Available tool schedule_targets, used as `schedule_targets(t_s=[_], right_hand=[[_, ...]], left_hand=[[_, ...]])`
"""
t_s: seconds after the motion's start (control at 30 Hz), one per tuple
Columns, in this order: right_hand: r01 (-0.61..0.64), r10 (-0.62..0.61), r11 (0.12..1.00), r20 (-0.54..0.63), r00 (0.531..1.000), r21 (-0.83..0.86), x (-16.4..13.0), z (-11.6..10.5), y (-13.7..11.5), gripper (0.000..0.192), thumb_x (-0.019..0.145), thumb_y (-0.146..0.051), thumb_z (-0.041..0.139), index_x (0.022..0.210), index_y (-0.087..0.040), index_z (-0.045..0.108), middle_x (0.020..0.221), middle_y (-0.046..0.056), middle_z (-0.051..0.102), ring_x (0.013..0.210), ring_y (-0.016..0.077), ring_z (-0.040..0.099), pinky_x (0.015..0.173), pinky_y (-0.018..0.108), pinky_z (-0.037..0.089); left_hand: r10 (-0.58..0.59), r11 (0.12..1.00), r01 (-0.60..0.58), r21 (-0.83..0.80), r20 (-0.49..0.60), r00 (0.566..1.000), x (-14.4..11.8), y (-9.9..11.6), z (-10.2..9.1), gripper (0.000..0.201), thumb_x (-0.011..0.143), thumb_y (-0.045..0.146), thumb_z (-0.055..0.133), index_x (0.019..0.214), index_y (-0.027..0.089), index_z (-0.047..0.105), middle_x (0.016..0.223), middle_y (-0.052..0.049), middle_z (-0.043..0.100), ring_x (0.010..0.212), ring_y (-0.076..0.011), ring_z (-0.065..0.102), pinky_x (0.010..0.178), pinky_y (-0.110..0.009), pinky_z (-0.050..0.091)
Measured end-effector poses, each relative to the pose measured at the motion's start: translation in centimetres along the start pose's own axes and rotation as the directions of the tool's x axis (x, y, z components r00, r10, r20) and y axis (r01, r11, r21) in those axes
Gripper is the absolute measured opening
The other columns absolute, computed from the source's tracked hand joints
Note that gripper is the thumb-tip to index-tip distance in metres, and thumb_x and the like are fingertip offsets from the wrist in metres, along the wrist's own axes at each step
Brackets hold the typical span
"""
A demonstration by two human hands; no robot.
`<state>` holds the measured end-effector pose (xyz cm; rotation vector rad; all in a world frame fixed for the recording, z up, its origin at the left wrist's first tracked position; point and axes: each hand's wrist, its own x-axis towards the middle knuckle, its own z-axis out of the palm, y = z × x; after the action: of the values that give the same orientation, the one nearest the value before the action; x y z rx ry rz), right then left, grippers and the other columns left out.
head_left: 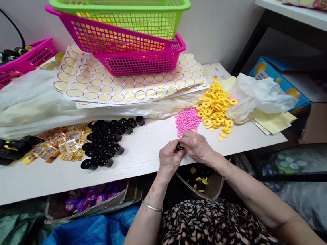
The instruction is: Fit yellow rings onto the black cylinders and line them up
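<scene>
**One small black piece in hand, many more waiting**

Pinched between the fingertips of left hand [170, 158] and right hand [196, 146]: a small black piece [180, 147], at the table [144, 157] edge. Below the fingers, a carton [212, 186] holding several black-and-yellow pieces, seemingly finished. Just beyond the fingers, one heap of pink bits [186, 120] and one of yellow rings [216, 109], uncountable. Left of the fingers, some thirty black caps [105, 140], seemingly still unassembled. Farthest, three stacked-and-side baskets [126, 34]: two pink, one green.
</scene>
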<state>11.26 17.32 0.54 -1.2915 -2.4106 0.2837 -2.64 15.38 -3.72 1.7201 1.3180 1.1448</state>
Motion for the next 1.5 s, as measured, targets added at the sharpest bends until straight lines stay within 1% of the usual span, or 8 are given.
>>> schedule_targets(t_s=[0.33, 0.6, 0.67, 0.8, 0.97, 1.3, 1.37, 1.5], right_hand=[[0.145, -0.128, 0.97, 0.101, 0.987, -0.193, 0.6, -1.0, -1.5, 0.014, 0.08, -0.01, 0.047, 0.084, -0.014, 0.06, 0.078, 0.008, 0.054, 0.076, 0.0195, 0.044, 0.066, 0.031, 0.033], [-0.027, 0.036, 0.995, -0.09, 0.995, 0.1, 0.0, -1.5, 2.3, 0.014, 0.086, -0.019, 0.047, 0.077, -0.018, 0.058, 0.074, 0.002, 0.054, 0.073, 0.0143, 0.049, 0.065, 0.025, 0.037], [-0.258, 0.26, 0.965, -0.28, 0.924, 0.046, -0.5, -2.3, 4.4, 0.014, 0.086, -0.025, 0.047, 0.08, -0.017, 0.058, 0.08, 0.004, 0.056, 0.078, 0.0162, 0.052, 0.069, 0.026, 0.038], [-0.768, 0.642, 0.635, -0.495, 0.586, -0.084, -1.2, -4.2, 8.1, 0.028, 0.083, -0.039, 0.048, 0.086, -0.013, 0.06, 0.093, 0.013, 0.058, 0.086, 0.024, 0.053, 0.069, 0.032, 0.037], [-0.865, 0.823, 0.502, -0.297, 0.485, -0.022, -1.3, -4.5, 10.8, 0.038, 0.076, -0.05, 0.051, 0.079, -0.014, 0.062, 0.085, 0.012, 0.062, 0.077, 0.024, 0.056, 0.061, 0.03, 0.035], [-0.6, 0.779, 0.622, -0.321, 0.538, 0.503, -2.4, -4.8, 11.4, 0.014, 0.067, -0.029, 0.056, 0.069, -0.015, 0.059, 0.054, -0.003, 0.047, 0.053, 0.0121, 0.042, 0.05, 0.025, 0.031], [-0.402, 0.778, 0.554, -0.28, 0.563, 0.729, -2.6, -5.3, 9.7, 0.022, 0.065, -0.029, 0.061, 0.082, -0.015, 0.058, 0.054, -0.006, 0.045, 0.048, 0.0094, 0.039, 0.046, 0.023, 0.031], [-0.165, 0.665, 0.303, -0.084, 0.742, 0.938, -3.1, -5.0, 4.2, 0.029, 0.061, -0.028, 0.071, 0.085, -0.017, 0.059, 0.054, -0.007, 0.046, 0.043, 0.0053, 0.034, 0.04, 0.019, 0.025]], left_hand=[[0.04, 0.998, -0.04, -0.049, -0.012, 0.999, 0.2, 0.2, 0.0, 0.021, 0.071, 0.015, 0.057, 0.09, 0.019, 0.065, 0.089, -0.002, 0.067, 0.082, -0.0162, 0.06, 0.077, -0.026, 0.045], [0.048, 0.999, -0.047, 0.022, -0.046, 0.998, 0.4, -0.4, 0.3, 0.029, 0.069, 0.022, 0.065, 0.098, 0.018, 0.064, 0.086, -0.003, 0.065, 0.07, -0.0128, 0.058, 0.065, -0.024, 0.046], [0.048, 0.998, -0.046, 0.033, -0.064, 0.997, 0.4, -0.6, 0.3, 0.031, 0.068, 0.026, 0.067, 0.097, 0.016, 0.064, 0.086, -0.003, 0.065, 0.066, -0.0121, 0.057, 0.062, -0.024, 0.046], [0.042, 0.997, -0.038, 0.063, -0.06, 0.997, 0.4, -0.9, 0.3, 0.032, 0.068, 0.027, 0.067, 0.098, 0.017, 0.063, 0.087, -0.003, 0.065, 0.067, -0.012, 0.057, 0.063, -0.024, 0.047], [0.049, 0.995, -0.042, 0.095, -0.074, 0.996, 0.3, -1.1, 0.5, 0.034, 0.068, 0.029, 0.068, 0.1, 0.017, 0.063, 0.085, -0.002, 0.064, 0.065, -0.0113, 0.055, 0.062, -0.024, 0.047], [0.07, 0.997, -0.067, 0.029, -0.119, 0.99, 0.4, -0.3, 0.2, 0.054, 0.059, 0.03, 0.075, 0.11, 0.017, 0.059, 0.095, -0.005, 0.06, 0.062, -0.0095, 0.05, 0.058, -0.024, 0.046], [0.074, 0.996, -0.083, -0.029, -0.225, 0.972, 0.2, 0.4, -0.1, 0.055, 0.058, 0.03, 0.076, 0.109, 0.017, 0.059, 0.104, -0.008, 0.057, 0.065, -0.0095, 0.05, 0.056, -0.023, 0.044], [-0.113, 0.968, 0.01, -0.253, -0.397, 0.911, -1.0, 2.8, -0.5, 0.029, 0.066, 0.029, 0.071, 0.09, 0.016, 0.065, 0.083, -0.004, 0.061, 0.061, -0.0088, 0.049, 0.056, -0.022, 0.041]])
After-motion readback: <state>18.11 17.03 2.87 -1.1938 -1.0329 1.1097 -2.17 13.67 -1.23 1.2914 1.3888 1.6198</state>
